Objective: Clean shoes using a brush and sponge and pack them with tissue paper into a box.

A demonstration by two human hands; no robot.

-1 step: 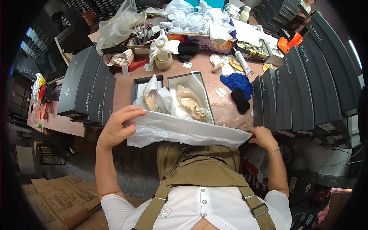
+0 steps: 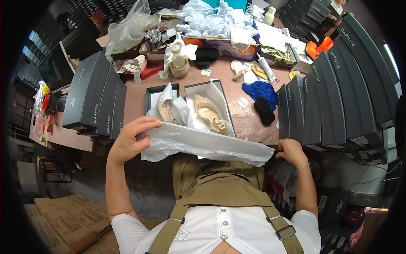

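Note:
My left hand (image 2: 134,139) pinches the left end of a folded sheet of white tissue paper (image 2: 207,144), thumb and fingers closed on its edge. The sheet stretches across the table's front edge. Just off its right end is my right hand (image 2: 292,152), fingers curled and thumb slightly apart, apparently holding nothing. Behind the paper lies an open shoe box (image 2: 229,111). A beige pointed shoe with studs (image 2: 203,108) rests in it. To its left, a second shoe (image 2: 164,111) sits partly wrapped in tissue over a dark box part (image 2: 151,96). The paper hides the near end of both.
Dark shoe boxes stand upright at left (image 2: 91,93) and in a taller row at right (image 2: 327,97). A blue cloth (image 2: 260,92) and a black pad (image 2: 264,111) lie right of the open box. Behind are a bottle (image 2: 177,59) and a carton of crumpled tissue (image 2: 215,21).
The paper's right end has come away from my right hand and dropped slightly. My left hand keeps its hold in nearly the same place.

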